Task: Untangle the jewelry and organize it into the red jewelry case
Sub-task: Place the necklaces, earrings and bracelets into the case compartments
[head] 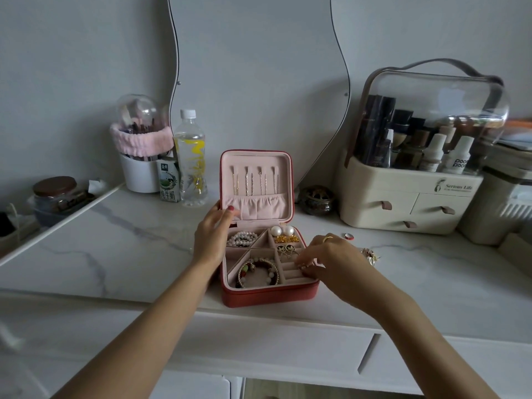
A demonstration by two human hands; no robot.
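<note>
Head view, looking down at a white marble-patterned vanity top [121, 254]. Near its front edge stands the red jewelry case [267, 295], open, with its pink-lined lid [256, 159] upright at the back. Four thin necklaces [254, 180] hang in a row inside the lid, above a gathered pocket.

My left hand [211, 237] rests against the left side of the case where lid meets base, thumb laid on the lid's lower left corner, fingers relaxed and holding nothing. My right hand [331, 260] reaches over the case's right side, its fingertips [302, 264] bunched down on the ring rolls in the front right section; they seem to pinch something small, but I cannot tell what.

Inside the base, a pearl bracelet [241, 239] lies in the back left compartment. A beaded bracelet [257, 272] lies in the front left one. Two large pearl earrings [282, 231] sit at the back right, with gold pieces [286, 239] just in front of them.

On the tabletop right of the case lie a small ring [348, 235] and a little jewelry cluster [371, 254], apart from each other. Behind them stands a cream cosmetics organizer [408, 197] with a clear dome. A water bottle [190, 159] stands behind the case to the left.
</note>
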